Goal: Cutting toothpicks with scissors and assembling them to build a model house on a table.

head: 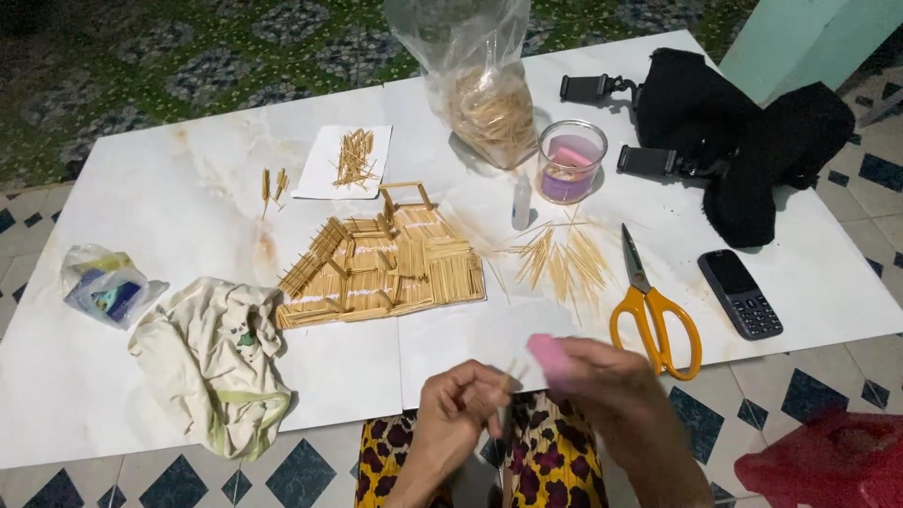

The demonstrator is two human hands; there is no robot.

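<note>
- The left hand (pixel 453 406) is at the near edge of the worktop (pixel 188 188), its fingers (pixel 484 388) pinched shut on a few thin wooden sticks (pixel 511 374) whose tips poke up and to the right.
- The right hand (pixel 602 395) sits just to the right of it, fingers curled around a small pink block (pixel 548 356) (it looks like an eraser or a sanding piece, too blurred to say which); how tight the hold is I cannot tell.
- The relation that matters: the sticks' free ends point towards the pink block, nearly touching it, with the long axis tilted from near-left up to far-right. The two hands are close together above a patterned lap.
- Farther in, at mid-worktop, lies the stick model (pixel 381 259), a flat house-like build with a small frame standing at its far edge.
- To its right lie loose sticks (pixel 562 259) fanned out, then yellow-handled scissors (pixel 649 301) and a dark keypad phone (pixel 740 294).
- At the far side stand a clear bag of sticks (pixel 484 89), a small glue bottle (pixel 522 202) and a glass jar (pixel 571 160) with something pink inside.
- A crumpled cloth (pixel 221 362) lies at the near left.
</note>
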